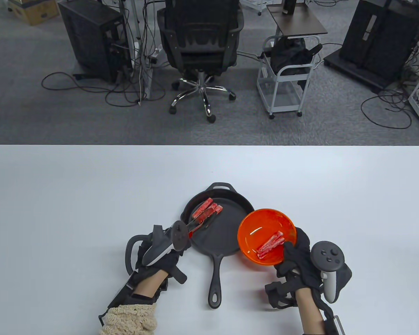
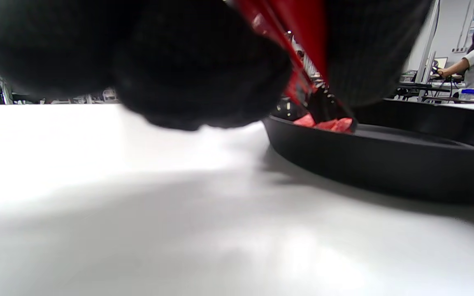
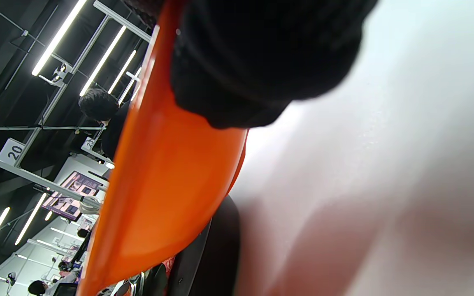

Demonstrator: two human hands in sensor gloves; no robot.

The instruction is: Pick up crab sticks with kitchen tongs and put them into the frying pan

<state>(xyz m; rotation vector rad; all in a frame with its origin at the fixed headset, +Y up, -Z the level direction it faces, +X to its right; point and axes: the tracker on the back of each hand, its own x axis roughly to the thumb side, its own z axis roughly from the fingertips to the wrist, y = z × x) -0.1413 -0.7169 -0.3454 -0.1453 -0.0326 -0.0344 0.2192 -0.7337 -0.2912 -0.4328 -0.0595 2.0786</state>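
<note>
A black cast-iron frying pan (image 1: 227,240) lies mid-table, its handle toward me. My left hand (image 1: 160,256) grips red-and-black kitchen tongs (image 1: 199,223) whose tips reach into the pan's far left part at a crab stick (image 1: 214,209); whether they still clamp it I cannot tell. A second crab stick (image 1: 202,207) lies beside it. In the left wrist view the tongs (image 2: 298,53) run down to the crab sticks (image 2: 327,123) inside the pan (image 2: 385,164). My right hand (image 1: 296,258) holds a tilted orange bowl (image 1: 256,226) by its near rim, over the pan's right edge, with crab sticks (image 1: 270,246) in it.
The white table (image 1: 90,195) stretches wide on both sides. Beyond its far edge stand an office chair (image 1: 200,45), a small white cart (image 1: 286,69) and computer towers. In the right wrist view the bowl's orange underside (image 3: 167,185) fills the middle.
</note>
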